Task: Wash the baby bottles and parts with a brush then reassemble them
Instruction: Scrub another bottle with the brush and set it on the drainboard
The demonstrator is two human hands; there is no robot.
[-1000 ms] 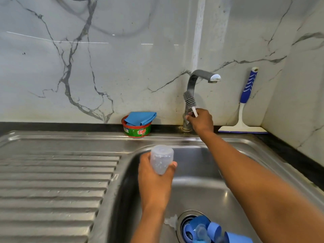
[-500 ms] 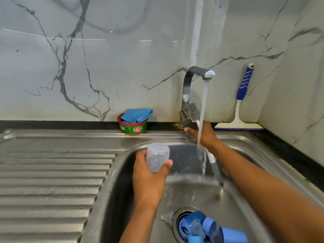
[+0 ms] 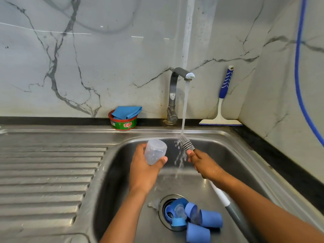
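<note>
Marble-veined wall panels back a stainless steel sink (image 3: 219,135), with its ribbed drainboard (image 3: 49,172) spreading out at nine o'clock. At twelve o'clock the faucet (image 3: 173,95) runs, and its water stream (image 3: 185,106) lands on the bristle head of the bottle brush (image 3: 186,144). The right hand (image 3: 204,163) grips the brush with fingers curled round the handle just below the bristles, and the long white-and-grey shaft trails toward five o'clock. The left hand (image 3: 145,171), at nine o'clock of the brush and clear of the stream, wraps thumb and fingers round a clear baby bottle (image 3: 155,151), whose rounded end seems to point up. This looks like wetting the brush before scrubbing. It would help to roll the bristles so water reaches every side, then turn the bottle's mouth toward the brush with a firm hold, since wet plastic likely slips. Blue caps and collars (image 3: 211,219) lie heaped over the drain at six o'clock. An Exo soap tub (image 3: 123,124) under a blue cloth (image 3: 127,112) sits at eleven o'clock. A squeegee (image 3: 221,109) leans on the wall at one o'clock, and a blue hose (image 3: 298,67) hangs at two.
</note>
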